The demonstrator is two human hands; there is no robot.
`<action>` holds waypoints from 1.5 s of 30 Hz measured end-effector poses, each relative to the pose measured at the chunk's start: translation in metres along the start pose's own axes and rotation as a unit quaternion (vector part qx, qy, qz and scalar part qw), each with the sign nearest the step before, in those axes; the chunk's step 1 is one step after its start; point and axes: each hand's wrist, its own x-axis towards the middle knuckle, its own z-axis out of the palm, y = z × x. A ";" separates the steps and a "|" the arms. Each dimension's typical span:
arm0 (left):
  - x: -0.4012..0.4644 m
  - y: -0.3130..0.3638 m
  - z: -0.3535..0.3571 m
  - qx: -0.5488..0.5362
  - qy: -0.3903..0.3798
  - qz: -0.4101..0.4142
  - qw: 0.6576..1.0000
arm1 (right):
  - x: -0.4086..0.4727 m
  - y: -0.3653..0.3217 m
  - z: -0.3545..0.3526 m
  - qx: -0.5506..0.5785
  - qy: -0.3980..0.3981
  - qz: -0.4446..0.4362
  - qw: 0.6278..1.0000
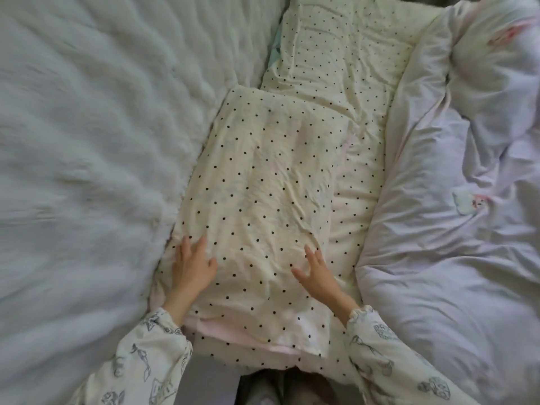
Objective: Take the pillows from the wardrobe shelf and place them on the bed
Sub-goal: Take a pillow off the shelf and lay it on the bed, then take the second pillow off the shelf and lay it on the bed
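We rest both hands flat, fingers spread, on the near end of the dotted pillow (257,197): left hand (191,266), right hand (317,271). It lies on the bed's dotted sheet (359,176), between the fluffy blanket (87,141) and the rumpled duvet (455,229).

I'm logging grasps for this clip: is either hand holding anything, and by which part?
Nothing is gripped. The left hand and right hand lie flat, fingers spread, on the near end of the dotted pillow.

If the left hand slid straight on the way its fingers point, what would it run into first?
Probably nothing new: the left hand lies flat on the near dotted pillow, fingers pointing along its left edge beside the fluffy white blanket.
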 end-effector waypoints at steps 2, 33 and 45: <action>-0.027 0.013 -0.003 -0.030 -0.021 0.018 0.999 | -0.032 0.003 -0.014 0.040 0.032 -0.010 0.999; -0.500 0.568 0.204 -0.008 -0.211 0.605 0.768 | -0.540 0.452 -0.259 0.383 0.547 0.163 0.726; -0.662 0.787 0.342 0.055 -0.271 0.711 0.646 | -0.671 0.645 -0.378 0.407 0.672 0.210 0.582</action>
